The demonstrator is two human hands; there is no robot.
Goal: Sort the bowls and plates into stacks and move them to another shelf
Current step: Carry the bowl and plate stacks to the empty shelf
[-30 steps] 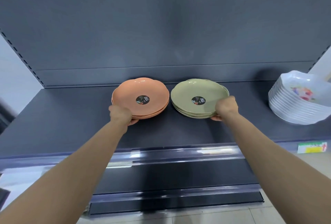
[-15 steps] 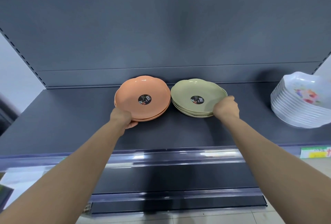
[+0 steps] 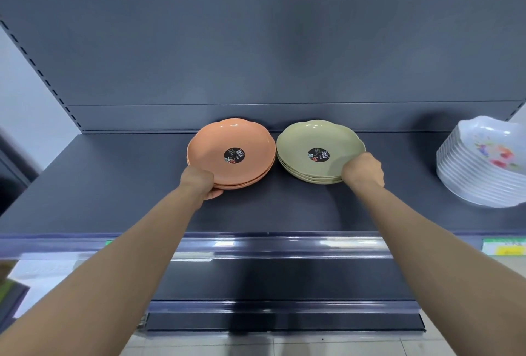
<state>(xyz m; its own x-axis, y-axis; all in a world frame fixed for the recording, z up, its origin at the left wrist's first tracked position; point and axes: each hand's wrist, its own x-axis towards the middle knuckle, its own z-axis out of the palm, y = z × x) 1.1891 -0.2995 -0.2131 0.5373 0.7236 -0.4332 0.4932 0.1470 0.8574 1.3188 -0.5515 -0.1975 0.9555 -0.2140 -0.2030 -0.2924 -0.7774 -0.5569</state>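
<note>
Two stacks on shelf [image 3: 113, 185], left hand [image 3: 199, 182] gripping orange plates [image 3: 230, 139], right hand [image 3: 363, 169] gripping green plates [image 3: 318, 136], white bowls [image 3: 484, 168] far right.

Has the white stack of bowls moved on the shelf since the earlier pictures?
No. The white stack of bowls keeps its place above the green price tag.

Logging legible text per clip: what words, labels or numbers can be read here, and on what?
Left sticker, on orange plates: print too small to read.
Right sticker, on green plates: likewise too small.
Shelf tag: blurred, unreadable.
No text can be quoted.
</note>
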